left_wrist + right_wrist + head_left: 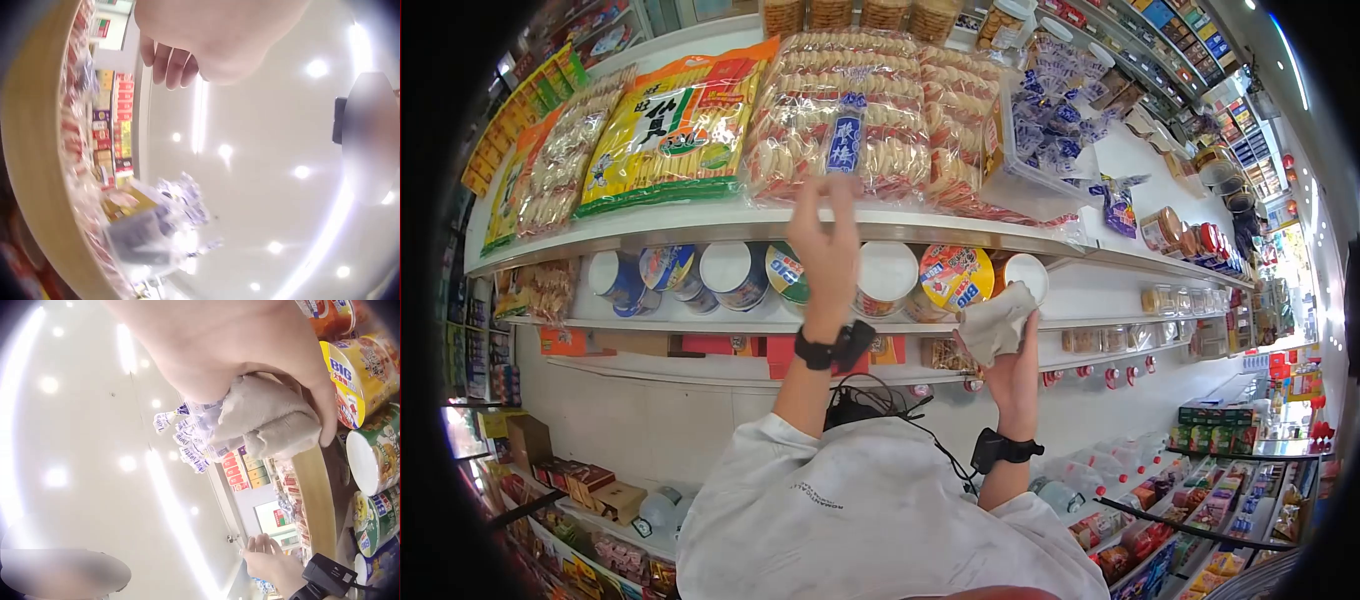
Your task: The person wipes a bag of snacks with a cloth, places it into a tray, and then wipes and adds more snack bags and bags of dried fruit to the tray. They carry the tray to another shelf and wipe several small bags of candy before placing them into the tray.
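The left hand [828,250] is raised at the upper shelf's front edge, by a clear bag of round crackers [840,120] with a blue label; its fingers are loosely bent and hold nothing. In the left wrist view the left hand [215,37] has its fingers hanging relaxed. The right hand [1012,375] grips a crumpled pale grey cloth [997,325] in front of the lower shelf's cup noodles. In the right wrist view the thumb and palm of the right hand [250,344] close round the folded cloth [269,419].
A yellow snack bag [675,130] lies left of the crackers, a clear bin [1040,190] of purple-wrapped sweets to the right. Tubs and cup noodles [955,280] line the shelf below the upper shelf's edge [730,232]. Cables [875,395] hang at the person's chest.
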The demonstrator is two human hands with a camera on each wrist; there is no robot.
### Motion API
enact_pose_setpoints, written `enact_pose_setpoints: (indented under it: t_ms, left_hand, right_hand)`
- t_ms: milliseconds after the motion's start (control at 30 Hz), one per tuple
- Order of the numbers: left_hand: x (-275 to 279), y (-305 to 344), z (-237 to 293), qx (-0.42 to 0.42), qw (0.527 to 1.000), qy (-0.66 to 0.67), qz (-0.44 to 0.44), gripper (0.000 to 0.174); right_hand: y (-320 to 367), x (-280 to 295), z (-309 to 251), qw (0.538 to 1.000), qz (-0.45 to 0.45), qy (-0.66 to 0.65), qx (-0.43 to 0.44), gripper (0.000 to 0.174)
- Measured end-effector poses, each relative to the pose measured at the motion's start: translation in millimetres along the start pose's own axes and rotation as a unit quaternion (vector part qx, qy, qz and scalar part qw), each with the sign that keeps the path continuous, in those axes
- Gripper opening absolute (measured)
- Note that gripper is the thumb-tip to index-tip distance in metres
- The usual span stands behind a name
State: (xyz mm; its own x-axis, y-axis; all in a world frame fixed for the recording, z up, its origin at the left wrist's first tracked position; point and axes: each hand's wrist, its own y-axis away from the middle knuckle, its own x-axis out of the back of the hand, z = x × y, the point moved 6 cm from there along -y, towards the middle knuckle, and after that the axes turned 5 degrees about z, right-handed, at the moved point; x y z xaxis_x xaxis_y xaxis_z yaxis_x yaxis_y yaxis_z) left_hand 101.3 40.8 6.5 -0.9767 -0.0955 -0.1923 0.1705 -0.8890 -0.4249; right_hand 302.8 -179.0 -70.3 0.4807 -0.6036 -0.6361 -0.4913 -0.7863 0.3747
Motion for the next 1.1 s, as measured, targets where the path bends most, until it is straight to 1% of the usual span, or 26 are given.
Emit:
enact_pose_setpoints:
  t_ms: [33, 100, 133, 200, 233, 300, 400, 433, 533, 567, 667, 700, 733, 800, 933, 1033, 1100]
  left_hand:
    - [-11.2, 10.2, 5.6, 0.006, 1.000, 0.017, -0.024, 0.015]
    - [-35.1, 34.9, 17.9, 0.020, 0.996, 0.049, -0.066, 0.011]
    - [-46.2, 44.6, 27.5, -0.030, 0.997, 0.022, -0.072, 0.010]
    - [-66.2, 59.9, 39.9, -0.136, 0.985, -0.042, -0.095, 0.009]
    - [-72.2, 64.5, 41.6, -0.158, 0.981, -0.059, -0.099, 0.010]
    - [-92.4, 70.5, 48.5, -0.205, 0.968, -0.079, -0.118, 0.012]
    - [-113.0, 70.4, 67.5, -0.183, 0.974, -0.087, -0.100, 0.020]
    - [-119.7, 67.1, 64.3, -0.167, 0.976, -0.089, -0.106, 0.032]
    - [-142.1, 64.8, 81.8, -0.278, 0.945, -0.162, -0.054, 0.045]
    - [-150.0, 63.4, 81.3, -0.291, 0.943, -0.156, -0.049, 0.055]
    - [-172.9, 55.8, 86.8, -0.263, 0.950, -0.159, -0.059, 0.058]
    - [-178.2, 49.7, 84.1, -0.216, 0.966, -0.114, -0.087, 0.060]
    - [-181.9, 45.8, 84.3, -0.225, 0.963, -0.114, -0.099, 0.060]
    - [-186.0, 40.0, 85.8, -0.244, 0.956, -0.113, -0.116, 0.060]
    - [-181.9, 49.0, 93.8, -0.325, 0.920, -0.202, -0.079, 0.033]
    - [-179.5, 43.5, 98.6, -0.329, 0.933, -0.139, -0.036, 0.018]
    - [-183.0, 40.4, 105.3, -0.347, 0.931, -0.106, -0.026, 0.015]
  right_hand:
    - [1.5, 2.9, -1.0, 1.000, -0.012, -0.005, -0.020, 0.058]
    - [5.0, 11.1, -9.1, 0.999, 0.004, 0.024, -0.025, 0.059]
    - [6.2, 13.4, -13.7, 0.999, 0.008, 0.037, -0.028, 0.060]
    - [8.4, 18.4, -27.3, 0.999, -0.020, 0.013, -0.025, 0.060]
    - [8.3, 22.0, -32.4, 0.999, -0.033, -0.005, -0.021, 0.060]
    - [3.3, 36.1, -38.4, 0.998, -0.060, 0.003, -0.001, 0.057]
    - [10.9, 51.6, -51.2, 0.996, -0.077, 0.047, 0.020, 0.052]
    - [13.5, 52.1, -55.5, 0.994, -0.083, 0.069, 0.023, 0.050]
    - [24.2, 53.4, -70.1, 0.993, -0.099, 0.067, 0.021, 0.045]
    - [25.3, 58.5, -71.9, 0.993, -0.092, 0.072, 0.026, 0.044]
    - [22.8, 68.8, -86.4, 0.993, -0.070, 0.079, 0.053, 0.043]
    - [28.7, 70.3, -92.1, 0.993, -0.060, 0.079, 0.058, 0.043]
    - [31.2, 72.5, -97.5, 0.993, -0.053, 0.084, 0.063, 0.043]
    - [28.4, 75.2, -103.0, 0.993, -0.066, 0.072, 0.073, 0.043]
    - [25.2, 79.8, -104.7, 0.990, -0.083, 0.096, 0.064, 0.049]
    - [23.0, 82.2, -104.5, 0.987, -0.081, 0.133, 0.041, 0.051]
    - [20.1, 85.1, -104.3, 0.987, -0.079, 0.126, 0.056, 0.051]
